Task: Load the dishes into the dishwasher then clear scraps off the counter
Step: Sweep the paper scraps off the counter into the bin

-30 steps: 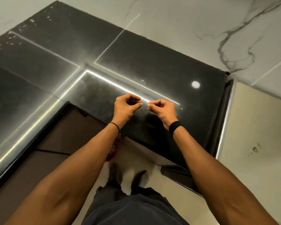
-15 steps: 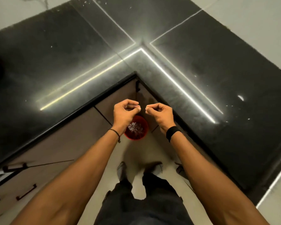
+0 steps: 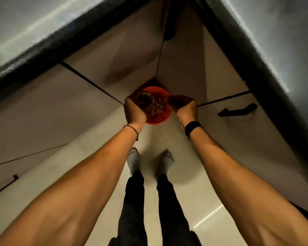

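A small red bin (image 3: 161, 116) stands on the floor in the inner corner under the black counter (image 3: 34, 29), with pale scraps (image 3: 156, 107) inside it. My left hand (image 3: 134, 110) hovers over the bin's left rim, fingers curled down toward it and blurred. My right hand (image 3: 184, 105) hangs over the right rim, fingertips pinched together. Whether either hand holds anything is hidden. No dishes or dishwasher are in view.
Beige cabinet fronts meet in the corner behind the bin, with a black handle (image 3: 237, 110) on the right and another handle (image 3: 6, 183) low on the left. The counter's other arm (image 3: 267, 55) runs along the right. My feet (image 3: 134, 160) stand on pale floor tiles.
My view has tipped down from the countertop to the floor. Both pinched hands have moved off the counter edge and down until they are right over the red bin.
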